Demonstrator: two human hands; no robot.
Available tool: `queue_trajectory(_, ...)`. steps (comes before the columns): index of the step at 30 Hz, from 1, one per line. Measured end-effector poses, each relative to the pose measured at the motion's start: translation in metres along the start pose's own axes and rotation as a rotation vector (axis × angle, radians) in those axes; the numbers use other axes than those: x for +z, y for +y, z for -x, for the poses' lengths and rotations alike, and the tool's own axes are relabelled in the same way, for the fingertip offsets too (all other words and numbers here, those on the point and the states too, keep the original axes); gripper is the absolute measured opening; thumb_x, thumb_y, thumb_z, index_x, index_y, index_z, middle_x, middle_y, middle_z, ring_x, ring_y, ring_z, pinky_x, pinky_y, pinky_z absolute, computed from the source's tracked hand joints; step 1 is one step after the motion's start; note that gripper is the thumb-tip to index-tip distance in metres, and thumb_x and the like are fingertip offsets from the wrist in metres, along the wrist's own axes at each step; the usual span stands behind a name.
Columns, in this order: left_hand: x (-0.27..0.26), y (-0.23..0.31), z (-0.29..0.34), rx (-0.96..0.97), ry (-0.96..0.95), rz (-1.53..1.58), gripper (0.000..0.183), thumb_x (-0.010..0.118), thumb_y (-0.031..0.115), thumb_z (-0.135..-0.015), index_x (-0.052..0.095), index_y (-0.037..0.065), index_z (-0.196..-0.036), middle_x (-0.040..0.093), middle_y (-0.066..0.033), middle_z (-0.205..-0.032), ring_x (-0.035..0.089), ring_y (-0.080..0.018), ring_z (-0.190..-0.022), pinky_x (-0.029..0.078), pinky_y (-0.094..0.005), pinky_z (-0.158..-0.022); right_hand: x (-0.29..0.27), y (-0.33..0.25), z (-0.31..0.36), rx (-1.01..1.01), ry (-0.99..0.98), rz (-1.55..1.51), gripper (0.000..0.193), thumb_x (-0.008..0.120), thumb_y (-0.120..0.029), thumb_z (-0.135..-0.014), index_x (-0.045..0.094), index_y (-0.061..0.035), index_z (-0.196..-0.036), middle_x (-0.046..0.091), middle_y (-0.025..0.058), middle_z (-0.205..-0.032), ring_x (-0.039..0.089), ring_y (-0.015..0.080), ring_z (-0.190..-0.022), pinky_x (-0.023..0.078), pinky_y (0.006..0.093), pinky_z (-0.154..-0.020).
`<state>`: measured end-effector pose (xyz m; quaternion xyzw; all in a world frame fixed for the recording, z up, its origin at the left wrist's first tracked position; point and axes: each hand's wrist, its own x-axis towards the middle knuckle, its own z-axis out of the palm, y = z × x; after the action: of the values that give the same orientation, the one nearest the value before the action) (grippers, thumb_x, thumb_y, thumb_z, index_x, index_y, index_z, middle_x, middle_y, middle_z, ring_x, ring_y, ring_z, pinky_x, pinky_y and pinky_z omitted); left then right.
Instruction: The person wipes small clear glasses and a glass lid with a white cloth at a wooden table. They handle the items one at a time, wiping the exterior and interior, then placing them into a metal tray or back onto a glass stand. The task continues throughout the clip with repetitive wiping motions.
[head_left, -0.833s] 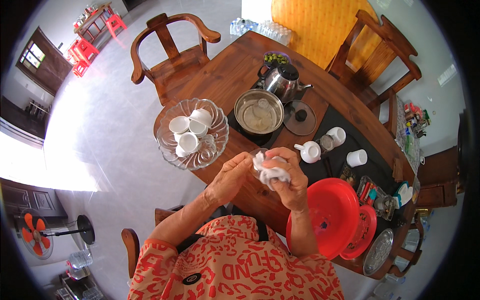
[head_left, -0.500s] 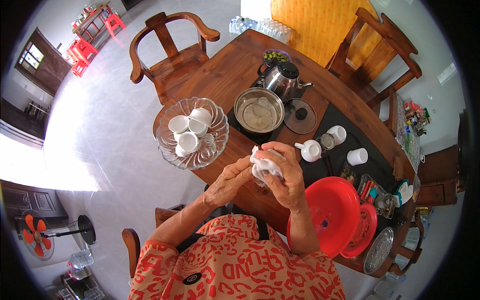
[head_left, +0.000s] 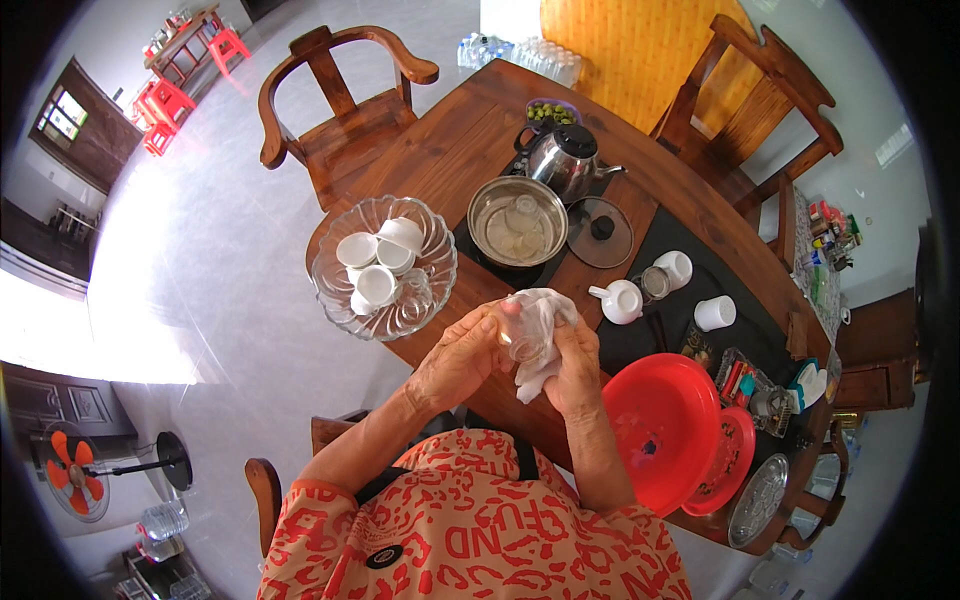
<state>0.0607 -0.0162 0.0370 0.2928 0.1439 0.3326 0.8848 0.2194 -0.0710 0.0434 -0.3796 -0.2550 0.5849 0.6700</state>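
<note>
My left hand [head_left: 462, 352] grips a small clear glass cup [head_left: 524, 338] by its side, just over the near edge of the table. A white cloth [head_left: 545, 372] is bunched in my right hand [head_left: 576, 365] and pressed against the far side of the cup. Left of my hands, a scalloped glass bowl [head_left: 340, 312] holds several white cups [head_left: 376, 284] and a clear glass one. Beyond them a steel pot [head_left: 480, 245] contains water and clear glass cups, and a glass lid [head_left: 607, 248] lies beside it.
A steel kettle [head_left: 566, 165] stands behind the pot. To the right are a white teapot [head_left: 621, 300], white cups [head_left: 714, 313], a red basin [head_left: 640, 400] and a round patterned tray [head_left: 757, 500]. Wooden chairs [head_left: 350, 125] surround the table [head_left: 430, 165]; a fan [head_left: 75, 470] is at lower left.
The cloth has opened out and hangs lower from my right hand. The glass cup, mostly covered before, now shows between my hands.
</note>
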Motion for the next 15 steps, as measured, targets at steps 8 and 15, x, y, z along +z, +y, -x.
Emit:
queue_trajectory(8,-0.011,-0.026,-0.008,0.064,0.192,-0.009,0.03,0.047,0.033,-0.099,0.052,0.01,-0.117,0.056,-0.0043,-0.115,0.055,-0.0173,-0.104,0.047,-0.0359,-0.089,0.003,0.023,0.001,0.177,0.171,-0.297,0.033,0.041,-0.023,-0.099,0.053,-0.0022,-0.122,0.059,0.0072,-0.116,0.057,0.0181,-0.105,0.045,0.0338,-0.092)
queue_trajectory(15,0.0,-0.03,-0.009,0.109,0.246,-0.163,0.028,0.044,0.032,-0.101,0.056,0.009,-0.111,0.057,0.0,-0.105,0.053,-0.0086,-0.095,0.046,-0.0261,-0.085,0.0,0.034,0.005,0.29,0.202,-0.407,0.033,0.041,-0.024,-0.098,0.055,-0.0038,-0.12,0.06,0.0066,-0.114,0.058,0.0189,-0.102,0.047,0.0349,-0.09)
